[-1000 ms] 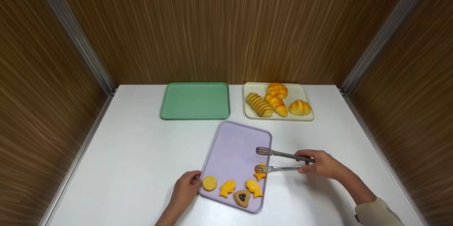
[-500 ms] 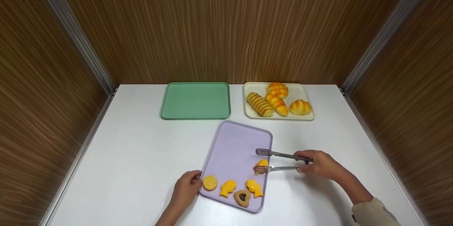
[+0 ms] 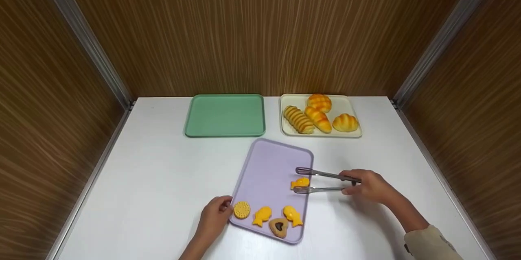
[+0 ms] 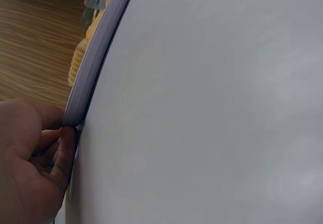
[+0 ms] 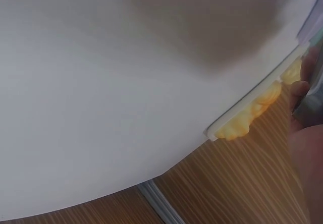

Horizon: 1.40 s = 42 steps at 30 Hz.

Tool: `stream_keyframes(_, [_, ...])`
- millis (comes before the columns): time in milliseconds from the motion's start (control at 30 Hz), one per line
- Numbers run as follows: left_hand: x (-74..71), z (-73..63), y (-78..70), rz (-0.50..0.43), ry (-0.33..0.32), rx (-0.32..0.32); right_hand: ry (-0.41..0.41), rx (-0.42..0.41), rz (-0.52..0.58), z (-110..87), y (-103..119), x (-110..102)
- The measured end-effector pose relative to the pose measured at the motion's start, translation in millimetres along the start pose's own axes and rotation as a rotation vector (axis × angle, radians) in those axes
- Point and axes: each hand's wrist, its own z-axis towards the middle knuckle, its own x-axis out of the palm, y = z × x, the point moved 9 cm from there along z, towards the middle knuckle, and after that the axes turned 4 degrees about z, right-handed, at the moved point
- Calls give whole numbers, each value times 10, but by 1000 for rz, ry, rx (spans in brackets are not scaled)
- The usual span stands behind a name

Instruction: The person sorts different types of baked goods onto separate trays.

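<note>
Straddling a yellow fish-shaped piece (image 3: 302,181), slot-tipped tongs (image 3: 325,174) (silvery metal) gape.

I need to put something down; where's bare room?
Free: the green tray; the table between it and the left hand; the far end of the purple tray. Crowded: its near end, with cookies, and the cream tray with bread.

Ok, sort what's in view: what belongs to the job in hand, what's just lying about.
Likely in the job:
tongs, in the right hand
purple tray, its edge held by the left hand
fish-shaped cookie seen between the tongs' tips
the tray's four other cookies

Probably just lying about:
green tray
cream tray with four breads
</note>
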Motion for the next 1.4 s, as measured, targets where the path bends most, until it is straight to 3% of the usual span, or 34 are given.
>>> stream_keyframes(400, [11,-4,13,5,-15,18,-21,-12,-73,17,22,-57])
stream_keyframes(733, [-6,-8,-4,-14,-22,42,-94,7,-50,28,19,27])
stream_keyframes(1033, [-7,6,-3,-4,-3,10,-160,58,37,4,-43,90])
stream_keyframes(1400, [5,11,10,-13,5,5,-248,-14,60,64,60,209])
